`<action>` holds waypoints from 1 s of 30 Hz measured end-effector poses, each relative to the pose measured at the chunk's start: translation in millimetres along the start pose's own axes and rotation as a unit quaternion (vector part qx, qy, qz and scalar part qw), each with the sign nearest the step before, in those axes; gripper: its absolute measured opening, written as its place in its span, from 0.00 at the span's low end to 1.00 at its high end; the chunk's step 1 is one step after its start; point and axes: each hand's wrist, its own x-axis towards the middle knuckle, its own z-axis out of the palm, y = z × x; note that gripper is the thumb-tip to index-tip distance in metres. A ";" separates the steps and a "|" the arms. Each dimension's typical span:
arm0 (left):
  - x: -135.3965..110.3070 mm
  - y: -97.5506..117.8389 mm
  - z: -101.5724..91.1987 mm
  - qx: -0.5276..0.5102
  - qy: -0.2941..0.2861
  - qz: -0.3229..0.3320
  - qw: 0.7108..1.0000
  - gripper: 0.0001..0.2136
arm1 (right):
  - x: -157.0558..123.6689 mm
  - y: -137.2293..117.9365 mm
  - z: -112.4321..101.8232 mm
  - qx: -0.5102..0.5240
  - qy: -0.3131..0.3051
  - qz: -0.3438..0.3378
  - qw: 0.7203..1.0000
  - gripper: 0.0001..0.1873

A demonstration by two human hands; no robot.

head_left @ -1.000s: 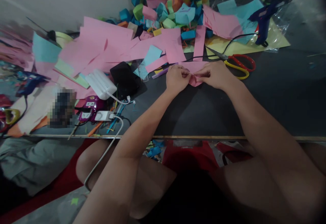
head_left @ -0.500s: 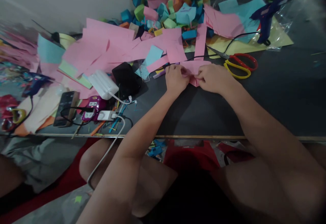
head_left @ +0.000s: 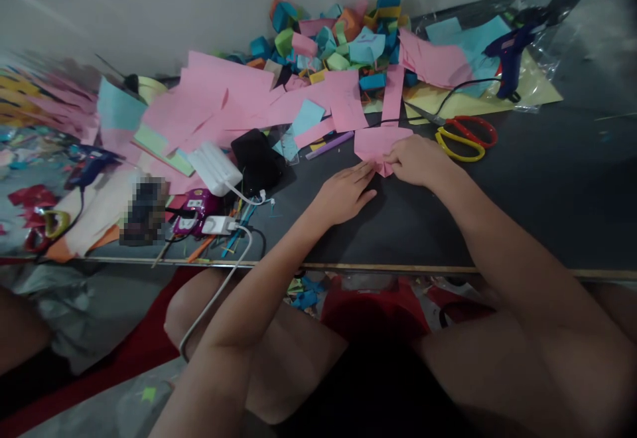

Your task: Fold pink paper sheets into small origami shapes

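A folded piece of pink paper lies on the dark tabletop, with small creases gathered along its near edge. My left hand rests flat at the paper's near left side, its fingers stretched out and the fingertips touching the creased edge. On the paper's right side, my right hand is closed, its curled fingers pinching or pressing the fold; the exact grip is partly hidden. Red-and-yellow scissors lie just right of that hand. A purple strip lies to the left of the paper.
Pink sheets cover the back left, with a heap of colourful paper pieces behind. One glue gun stands back right, another lies far left. A white power adapter, black object and cables lie left. The table edge is near my lap.
My left hand has let go of the paper's upper left part and moved down towards me, its fingers straightening. My right hand stays at the paper. The whole view has shifted slightly.
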 end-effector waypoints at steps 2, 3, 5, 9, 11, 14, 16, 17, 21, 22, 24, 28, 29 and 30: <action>0.0 0.6 0.0 0.004 -0.007 0.003 1.000 0.27 | 0.7 -2.0 0.2 -0.008 0.011 0.031 0.999 0.17; 0.3 0.0 -0.2 0.005 -0.008 0.005 1.000 0.27 | 0.7 -2.8 0.2 -0.011 0.014 0.040 0.999 0.17; 1.0 -2.2 -0.7 0.004 -0.008 0.014 1.000 0.28 | 0.7 -3.4 0.4 -0.014 0.011 0.038 0.999 0.17; 2.7 -9.8 0.3 0.002 -0.010 0.019 1.000 0.30 | 1.1 -1.7 2.8 -0.007 0.022 0.035 0.999 0.16; 4.1 -15.0 1.5 0.000 -0.001 0.006 1.000 0.31 | 1.6 -0.6 4.3 -0.006 0.025 0.038 0.999 0.16; 7.3 -21.1 3.0 -0.005 0.019 -0.019 1.000 0.32 | 2.0 0.0 6.2 -0.008 0.020 0.039 0.999 0.17; 8.9 -21.9 3.5 0.001 0.029 -0.036 0.999 0.33 | 2.0 -0.3 7.1 -0.007 0.023 0.041 0.999 0.17; 9.1 -21.0 3.5 0.008 0.032 -0.043 0.999 0.33 | 1.9 -0.7 7.2 -0.007 0.026 0.042 0.999 0.17; 3.7 -12.6 3.2 0.027 0.020 -0.023 0.999 0.34 | 0.7 -4.2 3.9 -0.009 0.029 0.043 0.999 0.16; 1.5 -10.4 3.1 0.025 0.018 -0.010 0.999 0.33 | 0.3 -5.5 2.0 -0.009 0.026 0.042 0.999 0.16; -2.5 -7.2 3.2 0.013 0.015 0.014 1.000 0.32 | -0.8 -8.1 -2.3 -0.014 0.013 0.039 0.999 0.16; -4.4 -5.9 2.7 -0.005 0.006 0.037 0.999 0.32 | -1.9 -8.8 -8.1 -0.043 -0.030 0.028 0.998 0.17; -3.9 -6.0 2.4 -0.006 0.003 0.040 0.999 0.32 | -2.0 -7.8 -8.2 -0.039 -0.034 0.019 0.998 0.18; -3.4 -6.2 1.9 -0.007 0.000 0.043 0.999 0.32 | -2.1 -6.7 -8.0 -0.029 -0.033 0.007 0.999 0.18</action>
